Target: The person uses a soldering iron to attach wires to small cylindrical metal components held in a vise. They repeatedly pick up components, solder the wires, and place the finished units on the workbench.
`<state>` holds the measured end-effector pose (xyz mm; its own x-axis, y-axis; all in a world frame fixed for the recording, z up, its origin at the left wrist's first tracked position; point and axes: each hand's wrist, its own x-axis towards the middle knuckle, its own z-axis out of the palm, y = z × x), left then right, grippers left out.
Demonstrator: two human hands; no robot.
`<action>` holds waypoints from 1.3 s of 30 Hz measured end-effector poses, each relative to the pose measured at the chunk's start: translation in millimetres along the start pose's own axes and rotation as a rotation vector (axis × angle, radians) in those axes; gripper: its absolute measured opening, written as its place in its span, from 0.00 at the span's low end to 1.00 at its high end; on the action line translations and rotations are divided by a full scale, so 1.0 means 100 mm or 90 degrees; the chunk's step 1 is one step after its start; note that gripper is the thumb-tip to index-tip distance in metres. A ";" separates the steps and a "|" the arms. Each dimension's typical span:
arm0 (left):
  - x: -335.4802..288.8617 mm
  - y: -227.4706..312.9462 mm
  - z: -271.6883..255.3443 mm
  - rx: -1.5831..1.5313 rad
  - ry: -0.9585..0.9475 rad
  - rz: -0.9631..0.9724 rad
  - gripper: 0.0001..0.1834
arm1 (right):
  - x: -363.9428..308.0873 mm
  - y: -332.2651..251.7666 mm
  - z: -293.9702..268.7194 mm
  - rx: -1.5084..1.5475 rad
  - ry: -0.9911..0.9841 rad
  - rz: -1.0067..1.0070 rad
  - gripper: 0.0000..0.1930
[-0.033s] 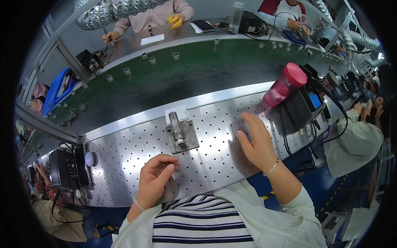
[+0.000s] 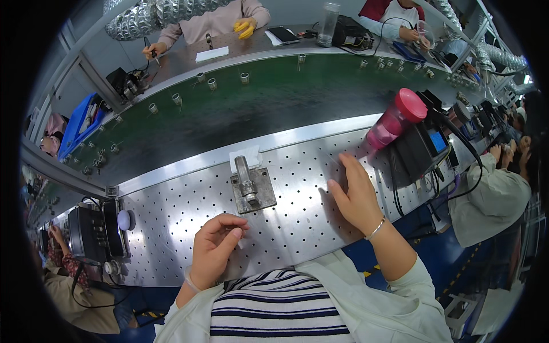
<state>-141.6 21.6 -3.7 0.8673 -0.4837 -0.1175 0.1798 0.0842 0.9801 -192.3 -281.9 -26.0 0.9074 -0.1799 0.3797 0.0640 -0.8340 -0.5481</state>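
My left hand [image 2: 213,248] is at the near edge of the perforated metal bench [image 2: 303,214], its fingers curled and thumb drawn in toward the forefinger. Whatever lies between those fingertips, if anything, is too small to name. Over the bench to the right, my right hand [image 2: 357,197] has its fingers stretched out and the thumb apart, with nothing seen in its grasp. Between and beyond both hands stands a metal fixture [image 2: 247,180], a rounded upright bar on a square plate [image 2: 264,191]. Neither hand touches it. A white paper piece [image 2: 251,157] lies behind the fixture.
A pink-lidded bottle [image 2: 394,117] and a black box with a blue display [image 2: 420,146] stand at right, cables beside them. Beyond the bench runs a green conveyor [image 2: 274,100] with several small metal cylinders. Black equipment [image 2: 94,231] is at left. Co-workers sit across.
My right hand's fingers have straightened slightly, and the view has shifted a little. My left hand and the fixture look the same.
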 end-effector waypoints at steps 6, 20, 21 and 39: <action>-0.06 -0.06 -0.07 -0.017 0.013 -0.037 0.10 | 0.34 -0.13 0.43 -0.053 -0.164 -0.095 0.33; -0.14 -0.15 -0.17 -0.001 0.076 0.007 0.09 | -0.24 -0.65 0.28 -0.047 -0.319 -0.300 0.34; -0.13 -0.16 -0.21 0.039 0.082 0.025 0.11 | -0.34 -0.70 0.30 -0.042 -0.309 -0.305 0.35; -0.16 -0.13 0.01 0.744 -0.046 0.323 0.28 | -0.54 -0.97 0.48 0.025 -0.265 -0.317 0.32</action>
<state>-158.5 27.1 -14.0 0.6848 -0.6715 0.2832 -0.7087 -0.5232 0.4733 -227.3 -166.4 -29.3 0.8495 0.4475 0.2795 0.5271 -0.7440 -0.4106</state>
